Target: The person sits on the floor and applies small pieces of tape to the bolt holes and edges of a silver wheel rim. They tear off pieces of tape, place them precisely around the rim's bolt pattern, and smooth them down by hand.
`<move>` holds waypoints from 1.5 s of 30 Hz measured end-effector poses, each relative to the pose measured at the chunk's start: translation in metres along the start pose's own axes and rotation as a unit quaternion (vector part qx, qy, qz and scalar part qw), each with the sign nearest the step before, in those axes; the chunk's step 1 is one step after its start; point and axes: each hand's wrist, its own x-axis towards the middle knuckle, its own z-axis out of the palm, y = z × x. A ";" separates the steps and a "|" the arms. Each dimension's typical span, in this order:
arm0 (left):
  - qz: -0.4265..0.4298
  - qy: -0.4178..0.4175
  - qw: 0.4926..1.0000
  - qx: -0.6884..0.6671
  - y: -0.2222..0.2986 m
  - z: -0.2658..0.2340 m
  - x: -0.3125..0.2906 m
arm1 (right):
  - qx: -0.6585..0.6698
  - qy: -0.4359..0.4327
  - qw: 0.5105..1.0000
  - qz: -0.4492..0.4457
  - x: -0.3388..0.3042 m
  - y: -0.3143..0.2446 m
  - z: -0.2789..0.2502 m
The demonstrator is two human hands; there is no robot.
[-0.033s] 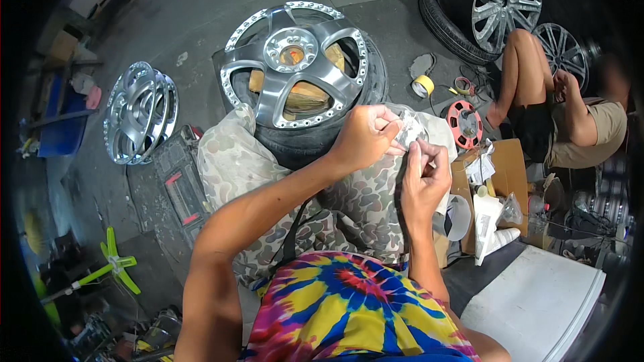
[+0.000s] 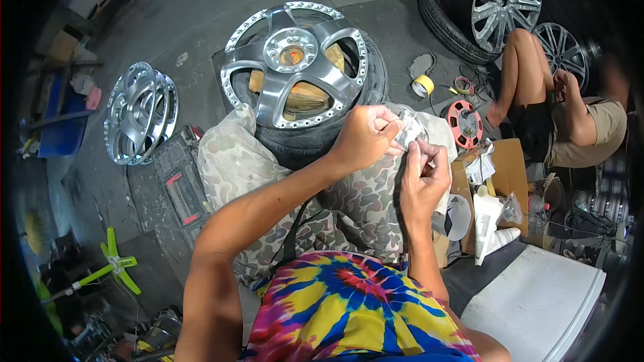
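Note:
Above my right knee, my left hand [image 2: 367, 137] and my right hand [image 2: 426, 177] are close together, each with its fingertips pinched. Whatever lies between the fingers is too small to make out. Camouflage trousers [image 2: 362, 198] cover my legs, with a pale smudged patch at the right knee behind the fingers. Just ahead of my knees a silver five-spoke wheel rim [image 2: 258, 48] lies face up on a black tyre [image 2: 288, 149]. Small holes line its outer edge, and brownish blocks show between the spokes.
More rim pieces [image 2: 137, 117] and a dark tool case [image 2: 176, 191] are at left, near a green-bladed fan [image 2: 115, 265]. To the right are yellow tape [image 2: 422, 86], a red reel [image 2: 464, 124], a cardboard box [image 2: 508, 174], a white panel [image 2: 537, 302] and a seated person [image 2: 573, 124].

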 end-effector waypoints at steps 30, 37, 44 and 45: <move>0.003 -0.016 1.000 -0.015 -0.001 -0.004 0.002 | -0.030 0.010 0.999 -0.029 -0.003 0.007 -0.003; -0.002 -0.020 1.000 0.007 -0.002 -0.001 0.001 | -0.034 0.011 0.999 -0.027 -0.011 0.008 -0.010; 0.000 -0.028 1.000 0.014 -0.001 -0.005 0.001 | -0.041 0.006 0.999 -0.032 -0.015 0.015 -0.012; 0.001 -0.030 0.999 0.013 -0.001 -0.006 0.000 | -0.045 0.010 0.999 -0.027 -0.012 0.011 -0.013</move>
